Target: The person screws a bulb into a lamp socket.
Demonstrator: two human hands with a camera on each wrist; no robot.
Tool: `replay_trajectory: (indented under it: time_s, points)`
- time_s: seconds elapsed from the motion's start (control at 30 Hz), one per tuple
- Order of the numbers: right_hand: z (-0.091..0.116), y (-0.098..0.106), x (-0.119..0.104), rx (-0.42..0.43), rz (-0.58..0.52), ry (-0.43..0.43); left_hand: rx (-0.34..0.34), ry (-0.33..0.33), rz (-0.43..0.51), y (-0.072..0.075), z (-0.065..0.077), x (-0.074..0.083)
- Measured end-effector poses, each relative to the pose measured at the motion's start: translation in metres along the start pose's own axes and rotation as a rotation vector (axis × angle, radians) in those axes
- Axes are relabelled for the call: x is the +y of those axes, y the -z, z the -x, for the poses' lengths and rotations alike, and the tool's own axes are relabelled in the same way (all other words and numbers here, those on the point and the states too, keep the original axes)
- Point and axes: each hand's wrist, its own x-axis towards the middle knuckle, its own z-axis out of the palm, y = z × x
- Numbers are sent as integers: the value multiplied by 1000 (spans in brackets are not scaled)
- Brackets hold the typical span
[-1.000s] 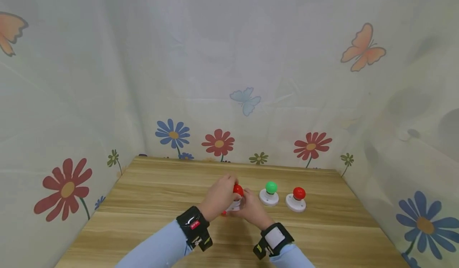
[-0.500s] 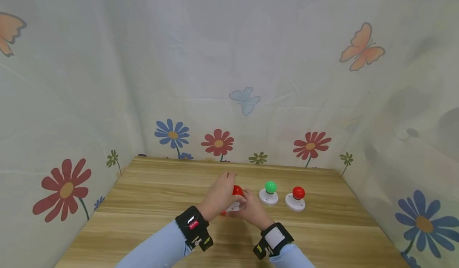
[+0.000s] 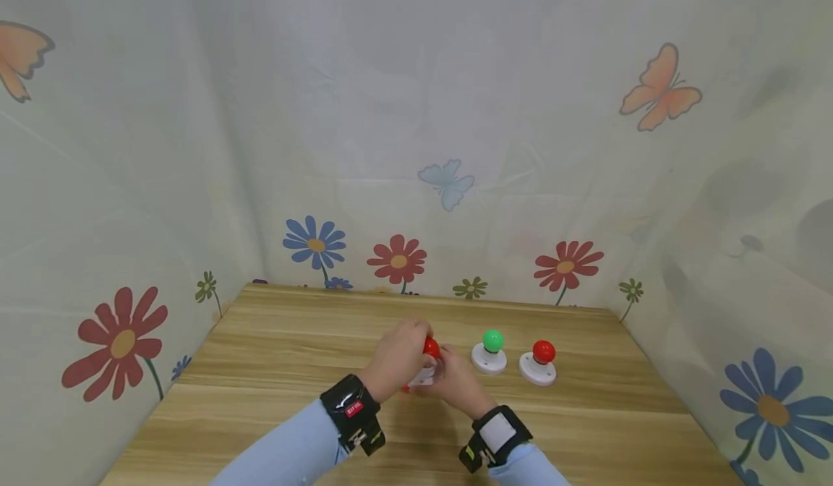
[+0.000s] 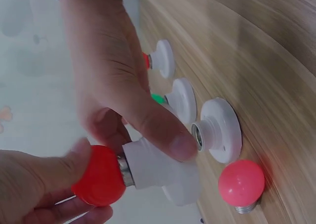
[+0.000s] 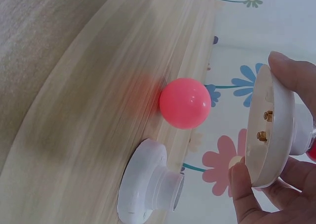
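My left hand (image 3: 395, 359) grips a red light bulb (image 4: 101, 177) by its round globe. My right hand (image 3: 460, 381) holds a white lamp socket (image 4: 150, 162) by its round base, raised over the table and tilted. Part of the bulb's metal screw thread shows at the socket's mouth, the rest being inside. In the right wrist view the base's hollow underside, with brass screws, faces the camera. Below the hands, a second white lamp socket (image 5: 153, 184) sits bulbless on the table, beside a loose pinkish-red bulb (image 4: 242, 183); in the head view the hands hide that socket.
To the right of the hands stand two white sockets with bulbs fitted, one with a green bulb (image 3: 492, 340) and one with a red bulb (image 3: 543, 351). The wooden table (image 3: 293, 327) ends at a flower-printed curtain (image 3: 520, 146) behind and at both sides.
The fingers of my left hand lifted slightly on the red bulb half a second ago and are now curled round it again. The right hand keeps the socket in place.
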Motion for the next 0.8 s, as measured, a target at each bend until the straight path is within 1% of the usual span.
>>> replay_trajectory:
  time_s: [0.13, 0.2, 0.3, 0.37, 0.43, 0.5, 0.6, 0.67, 0.8]
  points:
    - [0, 0, 2, 2, 3, 10, -38, -33, 69, 2, 0, 0]
    - [-1, -1, 3, 5, 16, 22, -47, -46, 95, 3, 1, 0]
    - [-1, -1, 3, 7, 17, 15, -73, -33, 150, 4, 0, 0]
    - [0, -1, 3, 5, 17, 9, -85, -10, 188, 6, -1, 1]
    - [1, 0, 2, 1, 17, 22, -80, 14, 197, 7, -2, 1]
    - [2, 1, 1, -2, 3, 28, -50, 25, 148, 7, -2, 1]
    - [2, 1, 1, -3, -14, 39, 0, 35, 36, 3, -1, 1]
    - [2, 1, 1, -2, -26, 12, 13, 39, -19, 1, 0, 1]
    - [2, 0, 3, -1, -10, -6, -1, 51, -37, -3, 1, 1]
